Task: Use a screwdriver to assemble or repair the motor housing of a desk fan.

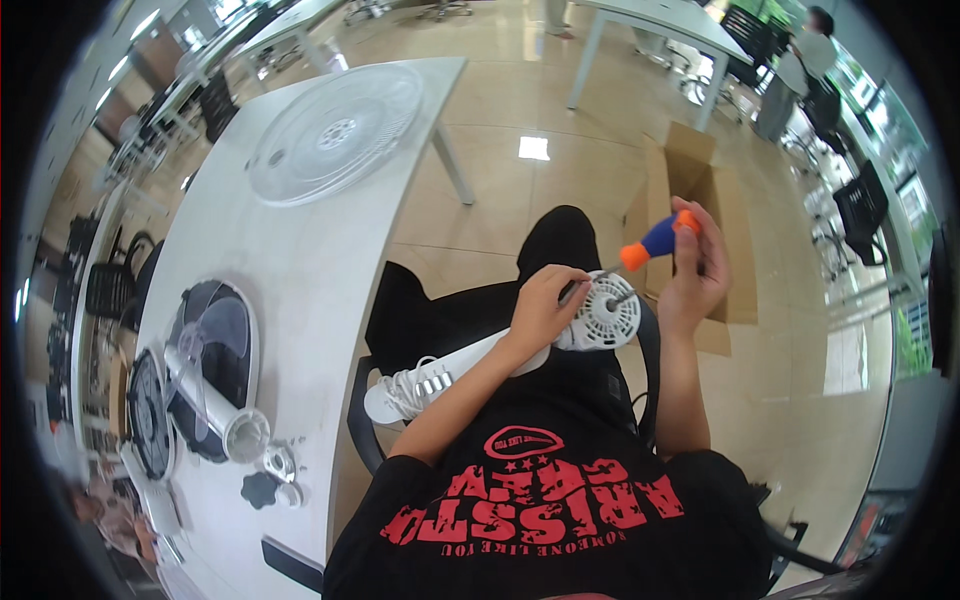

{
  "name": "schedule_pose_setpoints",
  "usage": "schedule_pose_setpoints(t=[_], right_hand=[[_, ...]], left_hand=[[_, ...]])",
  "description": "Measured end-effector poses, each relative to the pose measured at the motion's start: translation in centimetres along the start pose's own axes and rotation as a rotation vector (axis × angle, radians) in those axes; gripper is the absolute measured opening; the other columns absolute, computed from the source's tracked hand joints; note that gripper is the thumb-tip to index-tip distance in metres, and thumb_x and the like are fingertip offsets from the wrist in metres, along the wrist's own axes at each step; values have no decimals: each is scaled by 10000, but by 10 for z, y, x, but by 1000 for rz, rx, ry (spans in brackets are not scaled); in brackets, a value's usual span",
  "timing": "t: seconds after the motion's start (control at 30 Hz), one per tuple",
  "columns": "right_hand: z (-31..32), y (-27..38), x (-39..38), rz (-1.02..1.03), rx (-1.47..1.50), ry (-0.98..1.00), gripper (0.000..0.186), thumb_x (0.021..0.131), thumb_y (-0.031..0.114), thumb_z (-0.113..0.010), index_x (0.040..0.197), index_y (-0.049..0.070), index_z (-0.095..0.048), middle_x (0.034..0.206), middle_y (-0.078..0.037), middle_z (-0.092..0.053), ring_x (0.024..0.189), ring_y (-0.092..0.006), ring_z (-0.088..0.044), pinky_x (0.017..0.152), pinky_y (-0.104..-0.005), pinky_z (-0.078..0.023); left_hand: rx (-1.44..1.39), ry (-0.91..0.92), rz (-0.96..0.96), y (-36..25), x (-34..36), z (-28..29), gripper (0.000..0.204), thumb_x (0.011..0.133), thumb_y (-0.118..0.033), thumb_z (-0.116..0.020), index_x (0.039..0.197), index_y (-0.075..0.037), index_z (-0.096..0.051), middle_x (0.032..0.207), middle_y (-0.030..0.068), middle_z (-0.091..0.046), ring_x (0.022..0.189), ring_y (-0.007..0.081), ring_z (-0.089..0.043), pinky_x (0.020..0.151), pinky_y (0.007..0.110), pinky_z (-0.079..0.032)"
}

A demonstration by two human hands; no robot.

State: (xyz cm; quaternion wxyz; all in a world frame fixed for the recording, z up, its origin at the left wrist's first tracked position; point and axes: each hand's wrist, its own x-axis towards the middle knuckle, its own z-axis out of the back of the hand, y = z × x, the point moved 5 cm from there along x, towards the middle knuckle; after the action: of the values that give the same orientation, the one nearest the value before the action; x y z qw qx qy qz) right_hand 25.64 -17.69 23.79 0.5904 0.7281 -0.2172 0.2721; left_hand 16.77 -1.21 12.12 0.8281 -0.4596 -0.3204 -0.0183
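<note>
My right hand (698, 265) is closed round the orange and blue handle of a screwdriver (652, 242), held at a slant above a white, slotted fan motor housing (610, 315) on my lap. My left hand (545, 305) has its fingers pinched on the screwdriver's metal shaft at the housing's upper left edge; the tip is hidden. A white stand piece (465, 355) with buttons and a coiled white cord (400, 392) extends from the housing leftward under my left forearm.
On the white table (300, 250) at left lie a clear fan grille (365, 115), fan blade (225, 330), tube (205, 390) and several small parts. An open cardboard box (735, 250) stands on the floor ahead-right. A person (795, 75) stands at back right; another (100, 510) is at lower left.
</note>
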Motion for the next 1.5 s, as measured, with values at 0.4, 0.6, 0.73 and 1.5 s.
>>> schedule_pose_setpoints(t=[0.4,0.6,0.73,1.5], right_hand=[[-44,-32,-25,-448,465,84,289,1057,150,-639,1271,-42,-655,1191,-174,-691,1097,-178,-673,904,-272,-566],[-95,-43,-63,-611,617,314,268,1067,146,-624,1282,-6,-673,1155,-145,-714,763,-25,-568,612,-153,-425],[-120,-57,-84,-647,632,427,261,1070,143,-618,1286,11,-681,1150,-124,-722,598,14,-364,518,-165,-284],[-170,-75,-96,-835,727,793,267,1073,137,-605,1300,8,-660,1178,-116,-710,916,-50,-637,709,-175,-491]], left_hand=[[78,-264,230,12,-42,110,156,970,-118,-717,1092,-26,-751,1008,117,-766,917,252,-734,830,335,-562],[358,-280,276,5,-70,155,149,967,-148,-711,1037,-23,-752,990,129,-756,930,307,-720,823,374,-556],[532,-327,311,6,-88,178,153,956,-170,-718,999,-26,-749,953,124,-745,898,321,-703,802,397,-547],[1127,-726,953,-88,-261,312,163,907,-179,-717,994,-65,-793,926,108,-747,809,288,-692,765,404,-540]])
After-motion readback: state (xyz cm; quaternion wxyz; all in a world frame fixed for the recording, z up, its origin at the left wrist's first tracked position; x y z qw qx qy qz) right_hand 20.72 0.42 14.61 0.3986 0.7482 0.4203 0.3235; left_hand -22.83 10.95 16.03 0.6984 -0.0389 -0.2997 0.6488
